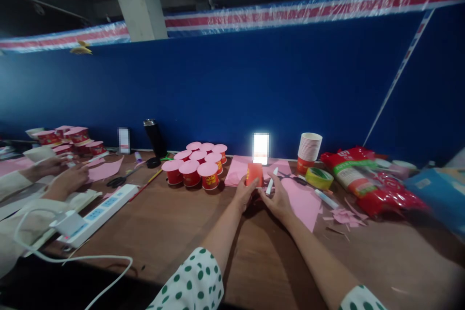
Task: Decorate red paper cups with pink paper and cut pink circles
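My left hand [244,193] is closed round a red paper cup [254,174], held just above the brown table [174,232]. My right hand [279,199] sits beside it on the right, fingers curled round a white pen-like stick [271,183] whose tip points up next to the cup. Sheets of pink paper [303,201] lie under and to the right of both hands. A cluster of several red cups capped with pink paper [198,164] stands to the left of my left hand.
A stack of paper cups [309,150], a green tape roll [318,178], a red bag [366,179] and pink scraps [345,217] lie right. A white power strip [98,213], scissors [118,181] and a black flask [154,138] lie left. Another person's hands [61,174] work at far left.
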